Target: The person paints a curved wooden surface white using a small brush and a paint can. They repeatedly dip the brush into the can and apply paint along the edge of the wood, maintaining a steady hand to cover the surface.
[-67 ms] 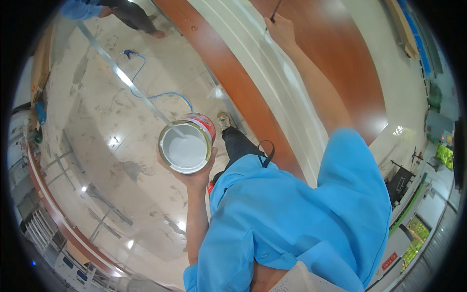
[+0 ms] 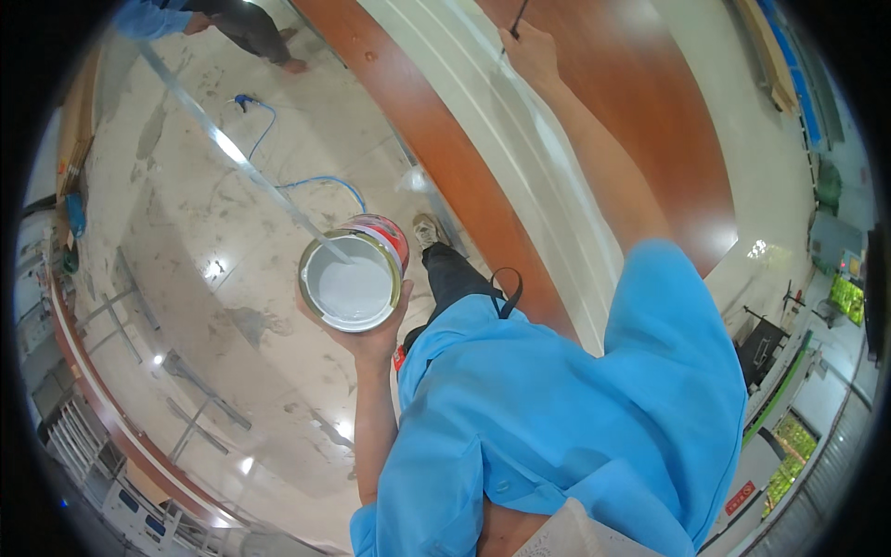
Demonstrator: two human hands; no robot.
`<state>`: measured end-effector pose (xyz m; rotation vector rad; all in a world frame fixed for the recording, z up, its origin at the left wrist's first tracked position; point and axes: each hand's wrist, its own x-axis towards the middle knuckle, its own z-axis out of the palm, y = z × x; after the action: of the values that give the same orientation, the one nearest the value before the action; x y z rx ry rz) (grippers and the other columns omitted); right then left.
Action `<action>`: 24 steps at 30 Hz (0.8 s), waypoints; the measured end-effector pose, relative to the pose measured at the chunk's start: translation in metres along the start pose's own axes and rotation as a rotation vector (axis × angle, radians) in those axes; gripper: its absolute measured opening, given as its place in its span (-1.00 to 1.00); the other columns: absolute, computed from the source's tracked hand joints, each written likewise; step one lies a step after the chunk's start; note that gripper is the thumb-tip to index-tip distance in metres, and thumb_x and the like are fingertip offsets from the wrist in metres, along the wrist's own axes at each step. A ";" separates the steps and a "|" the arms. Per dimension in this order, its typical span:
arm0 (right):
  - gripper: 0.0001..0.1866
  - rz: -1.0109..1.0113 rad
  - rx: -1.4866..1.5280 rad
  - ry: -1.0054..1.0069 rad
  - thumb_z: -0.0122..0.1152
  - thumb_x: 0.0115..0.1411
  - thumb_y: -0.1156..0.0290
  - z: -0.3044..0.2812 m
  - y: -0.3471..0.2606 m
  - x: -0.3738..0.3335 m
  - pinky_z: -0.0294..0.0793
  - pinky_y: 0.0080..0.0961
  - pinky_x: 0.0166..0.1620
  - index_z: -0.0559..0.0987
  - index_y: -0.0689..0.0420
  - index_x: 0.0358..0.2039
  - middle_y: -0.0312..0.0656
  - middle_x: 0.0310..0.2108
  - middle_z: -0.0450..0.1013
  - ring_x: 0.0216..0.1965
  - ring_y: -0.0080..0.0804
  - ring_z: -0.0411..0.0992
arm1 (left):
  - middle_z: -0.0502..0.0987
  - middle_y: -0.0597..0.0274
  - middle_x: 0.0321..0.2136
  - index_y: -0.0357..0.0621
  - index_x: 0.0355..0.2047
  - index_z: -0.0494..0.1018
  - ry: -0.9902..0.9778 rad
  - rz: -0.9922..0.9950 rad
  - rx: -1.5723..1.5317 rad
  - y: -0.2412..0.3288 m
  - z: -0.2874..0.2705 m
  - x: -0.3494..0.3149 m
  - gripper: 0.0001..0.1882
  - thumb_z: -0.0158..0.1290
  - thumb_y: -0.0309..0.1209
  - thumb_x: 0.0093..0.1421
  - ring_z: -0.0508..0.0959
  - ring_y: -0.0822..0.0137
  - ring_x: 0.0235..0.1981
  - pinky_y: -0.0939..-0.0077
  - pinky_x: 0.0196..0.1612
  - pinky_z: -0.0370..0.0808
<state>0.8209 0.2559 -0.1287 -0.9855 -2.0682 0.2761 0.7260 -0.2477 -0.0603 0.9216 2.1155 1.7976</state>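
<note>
My left hand [image 2: 376, 343] is wrapped around an open paint can [image 2: 397, 243] with a red and silver side, tilted so its mouth faces me. Pale grey-white paint [image 2: 351, 295] fills the lower part of the can. A long flat metallic strip [image 2: 232, 148] stands in the paint and reaches far out to the upper left. At the upper right, my right hand [image 2: 533, 54] is closed on a thin dark stick [image 2: 520, 13], whose working end I cannot make out. This hand is over a long pale grooved panel [image 2: 464, 111] with whitish streaks, framed by orange-brown boards [image 2: 455, 186].
A blue air blow gun [image 2: 244, 101] with a coiling blue hose [image 2: 325, 178] lies on the stained tile floor [image 2: 251, 269]. Another person [image 2: 246, 28] stands at the far left. Metal frame pieces [image 2: 200, 408] lie on the left; a wide brown board [image 2: 631, 102] is on the right.
The paint can and the strip in it have shifted very slightly left. My right hand with the dark stick has moved a touch to the left.
</note>
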 end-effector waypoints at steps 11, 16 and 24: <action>-0.64 0.095 0.227 0.142 0.25 0.32 0.17 -0.016 -0.025 0.086 0.55 0.05 -0.22 0.63 0.28 -0.28 0.23 -0.36 0.60 -0.29 0.25 0.60 | 0.45 0.10 0.18 -0.24 0.33 0.22 0.099 0.153 0.055 0.067 0.022 0.007 0.11 0.61 -0.53 -0.22 0.52 0.21 0.15 0.25 0.24 0.50; -0.68 -0.090 0.005 0.099 0.25 0.34 0.13 -0.068 -0.018 0.039 0.52 -0.08 -0.26 0.62 0.15 -0.35 0.01 -0.48 0.56 -0.34 0.06 0.57 | 0.19 0.05 0.31 -0.08 0.45 -0.12 -0.047 0.035 0.063 0.090 0.022 0.009 0.44 0.68 -0.24 -0.29 0.36 0.12 0.31 0.16 0.36 0.37; -0.59 0.257 0.147 -0.010 0.28 0.37 0.07 -0.156 -0.026 -0.125 0.42 -0.30 -0.33 0.57 0.17 -0.42 -0.13 -0.56 0.49 -0.47 -0.24 0.47 | 0.20 0.04 0.29 -0.11 0.44 -0.11 -0.168 0.206 0.029 0.075 0.037 0.022 0.41 0.67 -0.25 -0.26 0.36 0.09 0.31 0.13 0.35 0.39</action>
<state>0.9693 0.1257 -0.0867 -1.1600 -1.8985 0.5585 0.7526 -0.2007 0.0072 1.2917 2.0108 1.7144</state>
